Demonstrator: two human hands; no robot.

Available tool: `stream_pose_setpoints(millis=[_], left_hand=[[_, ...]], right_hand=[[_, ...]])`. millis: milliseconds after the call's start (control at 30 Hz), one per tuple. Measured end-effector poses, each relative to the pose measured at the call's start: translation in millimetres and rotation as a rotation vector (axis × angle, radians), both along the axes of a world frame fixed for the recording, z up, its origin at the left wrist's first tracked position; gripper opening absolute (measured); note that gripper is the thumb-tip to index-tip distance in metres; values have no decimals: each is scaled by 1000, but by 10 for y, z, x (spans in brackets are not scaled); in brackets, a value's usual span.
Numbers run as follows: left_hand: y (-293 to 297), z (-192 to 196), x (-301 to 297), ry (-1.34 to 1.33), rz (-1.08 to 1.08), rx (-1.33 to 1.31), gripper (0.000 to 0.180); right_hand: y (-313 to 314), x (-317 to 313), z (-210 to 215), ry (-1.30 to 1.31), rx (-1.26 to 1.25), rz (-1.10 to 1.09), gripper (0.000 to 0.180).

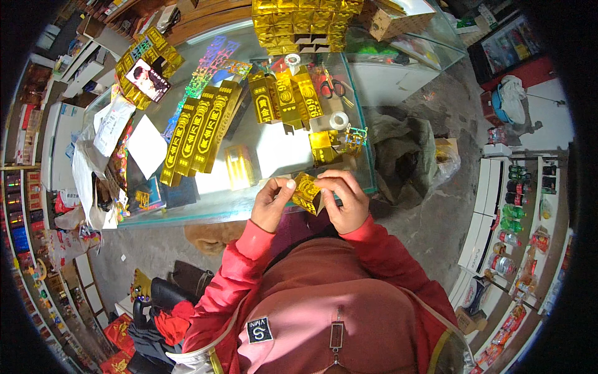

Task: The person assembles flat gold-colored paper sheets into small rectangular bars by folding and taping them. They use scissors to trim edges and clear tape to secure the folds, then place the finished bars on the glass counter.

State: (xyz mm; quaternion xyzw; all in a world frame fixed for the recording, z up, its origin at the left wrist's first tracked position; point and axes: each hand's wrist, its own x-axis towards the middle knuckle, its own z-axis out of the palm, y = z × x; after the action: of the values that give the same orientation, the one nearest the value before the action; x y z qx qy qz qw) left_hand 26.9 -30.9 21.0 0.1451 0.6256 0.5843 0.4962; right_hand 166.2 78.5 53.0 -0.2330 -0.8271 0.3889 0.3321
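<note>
At the near edge of the glass table, both hands hold one small gold foil card box [306, 192] with dark printing, slightly tilted. My left hand [270, 203] is closed on its left side with thumb and fingers. On its right side, the fingers of my right hand [344, 201] are pinched at the upper edge. Just beyond my right hand sits a gold box piece [322, 149] beside a colourful cut-out sheet [355, 138]. Farther back lie long gold card strips [208, 131] to the left and upright gold pieces [285, 100] in the middle.
Black-handled scissors [332, 89] and a white tape roll [339, 120] lie on the right of the glass table [218, 212]. A stack of gold boxes [299, 25] rises at the back. A phone [148, 80] rests back left. A large open sack [402, 159] stands right of the table.
</note>
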Motion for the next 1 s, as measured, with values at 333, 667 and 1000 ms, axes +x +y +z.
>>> stream_pose_setpoints(millis=[333,667,1000], left_hand=[[-207,-148,-158,-35,169,164,12],[-212,-51,-300,18,392,168,9],[-128,23,-291,-161,498,282,17]], right_hand=[[246,37,-303,-30,-336,-108,16],[1855,-792,-751,-341,202,-320,19],[1878,-1331,-659,-961,187,-352,30]])
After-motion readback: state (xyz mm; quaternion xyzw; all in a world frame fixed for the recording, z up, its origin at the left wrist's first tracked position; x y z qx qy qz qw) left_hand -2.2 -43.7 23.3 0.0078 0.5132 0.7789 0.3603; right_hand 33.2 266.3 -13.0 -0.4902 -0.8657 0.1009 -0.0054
